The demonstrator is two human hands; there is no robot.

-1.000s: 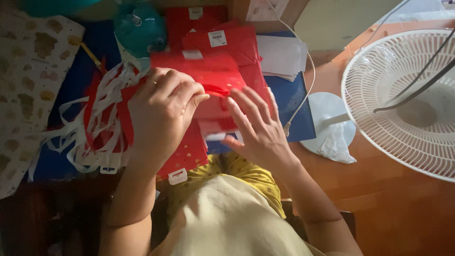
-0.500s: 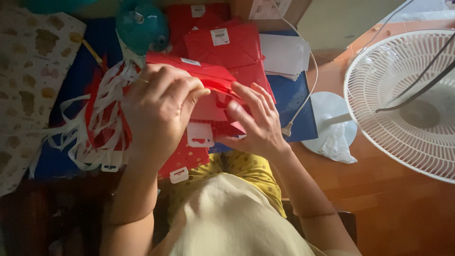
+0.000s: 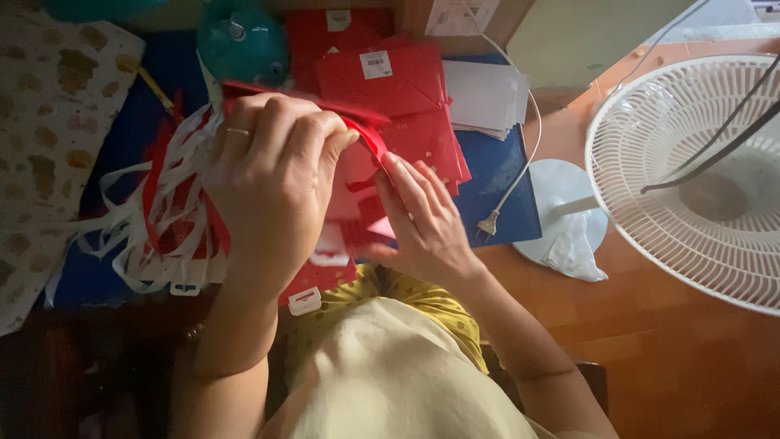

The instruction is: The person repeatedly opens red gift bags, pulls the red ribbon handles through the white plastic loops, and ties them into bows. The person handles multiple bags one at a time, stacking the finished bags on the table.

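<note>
My left hand (image 3: 272,175) is raised over the work surface, its fingers closed on the upper edge of a red envelope (image 3: 366,130) that bends into a curve. A ring shows on one finger. My right hand (image 3: 422,219) grips the same red envelope from below, fingers pressed along its lower edge. Beneath both hands lies a pile of red envelopes (image 3: 390,81), some with small white labels. A tangle of white paper strips (image 3: 154,228) lies left of my left hand on a blue mat (image 3: 500,175).
A white fan (image 3: 699,171) lies on the wooden floor at right, its round base (image 3: 556,199) beside a crumpled plastic bag (image 3: 573,252). A white cord with a plug (image 3: 487,228) crosses the mat. A teal round object (image 3: 244,45), white paper stack (image 3: 483,97) and patterned cloth (image 3: 49,138) surround the pile.
Both hands have lifted the red envelope off the pile toward the camera. The envelope now curves between them, and my right hand has shifted from lying flat to gripping its lower edge.
</note>
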